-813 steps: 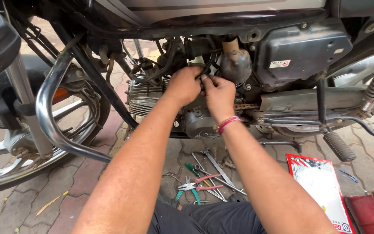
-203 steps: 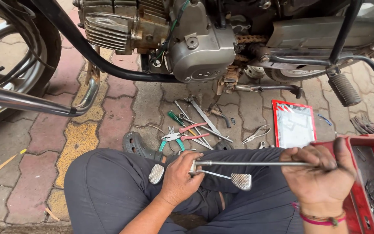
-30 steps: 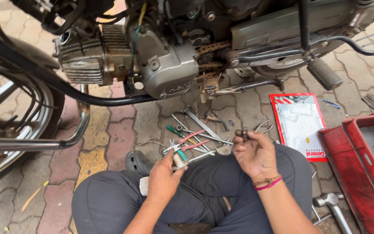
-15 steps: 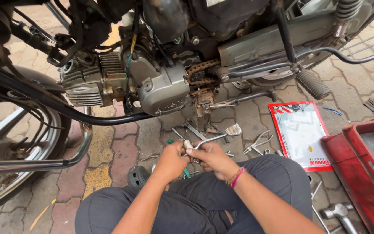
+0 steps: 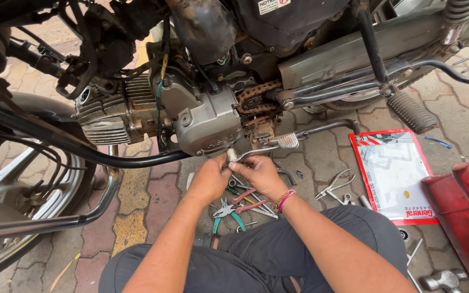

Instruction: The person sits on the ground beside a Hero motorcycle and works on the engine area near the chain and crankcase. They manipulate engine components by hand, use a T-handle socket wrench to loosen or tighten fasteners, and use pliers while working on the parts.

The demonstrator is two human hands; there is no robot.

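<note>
Between our two hands sits the bent grey steel lever with the ribbed foot pad (image 5: pixel 278 144), its round collar end (image 5: pixel 232 155) held up just under the silver engine side cover (image 5: pixel 204 116) of the motorcycle, while the pad end sticks out to the right, clear of the ground. We judge it a stiff, fairly heavy piece for its size, unlikely to flex or break, though bare metal near an engine may be oily and slippery; the collar and the straight arm beside it look the surest places to take hold, since the pad end would swing the weight about.

Our left hand (image 5: pixel 208 179) is closed around the collar end from the left, fingers curled on it. Our right hand (image 5: pixel 260 174), with the pink and beaded bands at the wrist, pinches the arm of the lever just beside the collar, so both hands are grasping the same piece and nearly touch.

Below our hands, on the paving bricks (image 5: pixel 137 190), lies a scatter of hand tools (image 5: pixel 240 209): pliers with red and green grips and some flat spanners. Further right lie a red-edged card packet (image 5: pixel 394 173) and a red plastic tray (image 5: pixel 462 217). Above, the drive chain on its sprocket (image 5: pixel 256 95) is exposed, and the black rubber footrest (image 5: pixel 411 111) hangs near the packet.
</note>
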